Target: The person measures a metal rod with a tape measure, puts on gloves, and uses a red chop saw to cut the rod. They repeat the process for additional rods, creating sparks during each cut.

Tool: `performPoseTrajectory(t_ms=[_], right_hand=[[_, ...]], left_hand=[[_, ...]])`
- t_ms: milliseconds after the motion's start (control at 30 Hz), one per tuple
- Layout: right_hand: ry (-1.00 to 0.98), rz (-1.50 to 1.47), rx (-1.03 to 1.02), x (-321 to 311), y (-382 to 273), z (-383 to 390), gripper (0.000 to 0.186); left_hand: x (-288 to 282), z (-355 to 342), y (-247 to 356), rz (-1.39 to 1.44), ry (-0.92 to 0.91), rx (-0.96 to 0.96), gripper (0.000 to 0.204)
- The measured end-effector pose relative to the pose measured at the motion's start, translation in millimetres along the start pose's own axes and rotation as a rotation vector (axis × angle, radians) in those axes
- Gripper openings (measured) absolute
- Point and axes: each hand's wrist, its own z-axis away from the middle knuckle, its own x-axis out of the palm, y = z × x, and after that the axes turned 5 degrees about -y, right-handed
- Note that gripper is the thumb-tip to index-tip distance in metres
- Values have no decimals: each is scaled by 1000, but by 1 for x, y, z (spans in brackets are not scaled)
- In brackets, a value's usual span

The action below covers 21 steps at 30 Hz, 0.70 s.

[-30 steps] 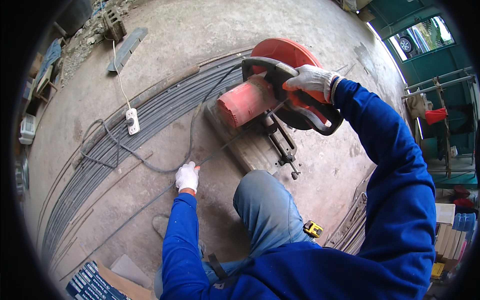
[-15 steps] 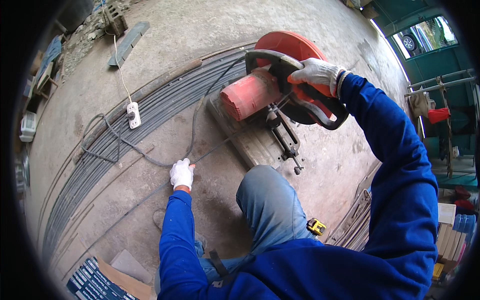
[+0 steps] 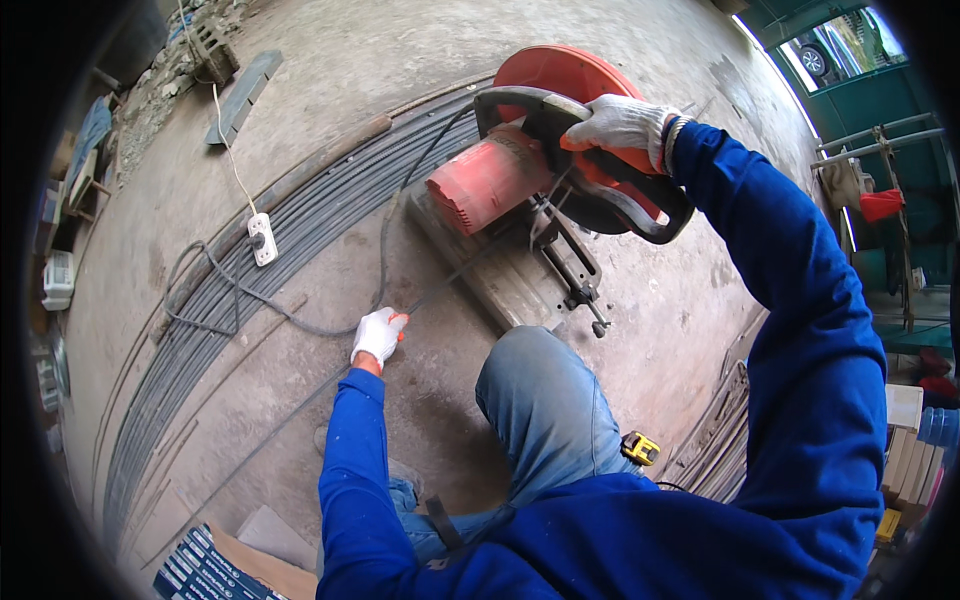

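A red and black chop saw stands on the floor ahead of me, its head raised over a grey base. My right hand, in a white and orange work glove, is closed around the saw's black handle. Gloved the same way, my left hand grips a thin steel rod left of the base. The rod runs from the lower left, through that hand, towards the saw's clamp. Its far part is blurred below the saw head. The saw's grey cord curves close by my left hand.
A long bundle of ribbed steel bars lies behind and left of the saw. A white power strip rests on it. A yellow tape measure is beside my knee, near more rods. A blue box sits lower left.
My left hand has moved a little towards the saw along with the rod. My right hand stays on the handle. The whole view has shifted slightly.
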Motion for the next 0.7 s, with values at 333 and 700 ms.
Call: performPoseTrajectory(t_ms=[333, 700], right_hand=[[56, 13, -17, 3, 1, 3, 27], [103, 176, -9, 0, -2, -3, 32]], left_hand=[[11, -27, 14, 64, -137, 18, 34], [2, -29, 24, 152, -230, -84, 34]])
